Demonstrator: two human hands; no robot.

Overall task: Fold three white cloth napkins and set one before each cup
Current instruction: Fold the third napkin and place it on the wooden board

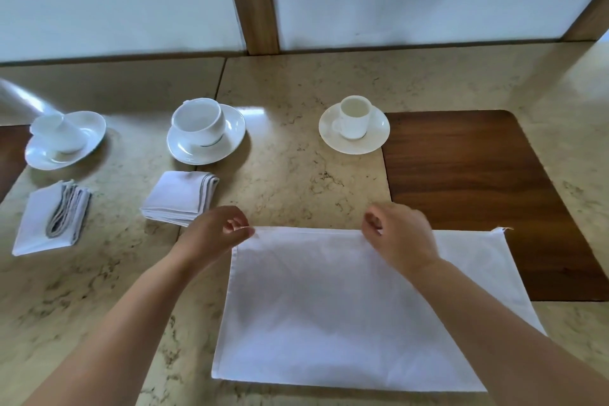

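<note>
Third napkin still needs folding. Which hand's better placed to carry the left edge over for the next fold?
Left, probably. The left hand already pinches the unfolded napkin at its far-left corner; the right hand grips the far edge near the middle, well placed to anchor the crease.

Left cup (57, 133) blurred; forearms cut off.

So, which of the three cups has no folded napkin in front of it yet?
The right cup, partly beside the dark wooden mat. The other two each have a folded napkin before them.
</note>
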